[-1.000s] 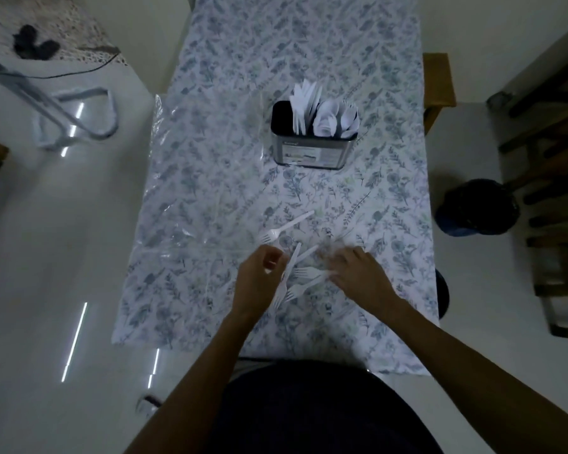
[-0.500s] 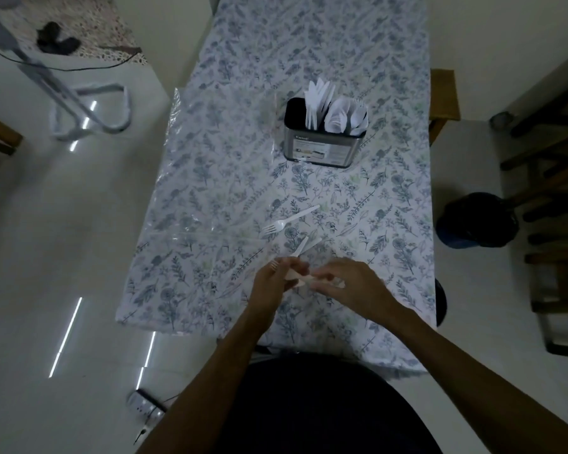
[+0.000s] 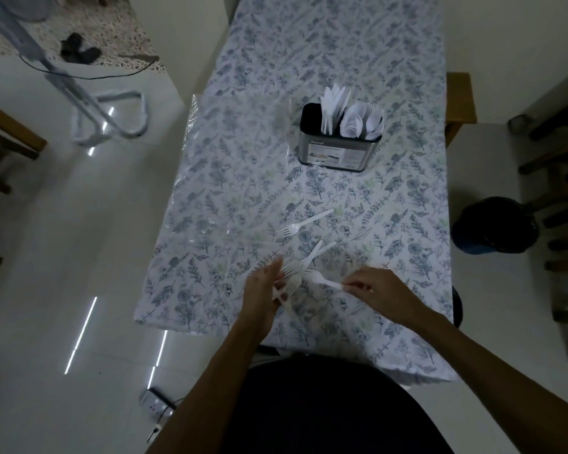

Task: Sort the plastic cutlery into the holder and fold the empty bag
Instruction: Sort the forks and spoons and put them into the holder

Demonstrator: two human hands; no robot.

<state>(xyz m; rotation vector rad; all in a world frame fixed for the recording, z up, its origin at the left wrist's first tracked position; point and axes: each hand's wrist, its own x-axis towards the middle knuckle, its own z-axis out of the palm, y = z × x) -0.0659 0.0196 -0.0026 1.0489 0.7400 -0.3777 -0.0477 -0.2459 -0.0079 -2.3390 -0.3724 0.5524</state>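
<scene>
We are holding both hands low in the middle of the frame, over the flowery tablecloth (image 3: 230, 178). Our left hand (image 3: 263, 290) is curling its fingers around a few white plastic forks (image 3: 292, 283), and their prongs are sticking out past the fingers. Our right hand (image 3: 374, 290) is pinching the handle end of one more fork (image 3: 322, 280) between thumb and fingertips, with the other fingers tucked in. That fork is pointing toward the left hand. Just above our hands, two forks (image 3: 318, 252) are lying crossed on the cloth. A little higher, a single fork (image 3: 304, 223) is lying by itself. The clear bag (image 3: 243, 158) is lying flat on the left part of the table. Farther up, right of the middle, the metal holder (image 3: 338, 152) is standing upright. White cutlery (image 3: 348, 116) is poking out of its top.
</scene>
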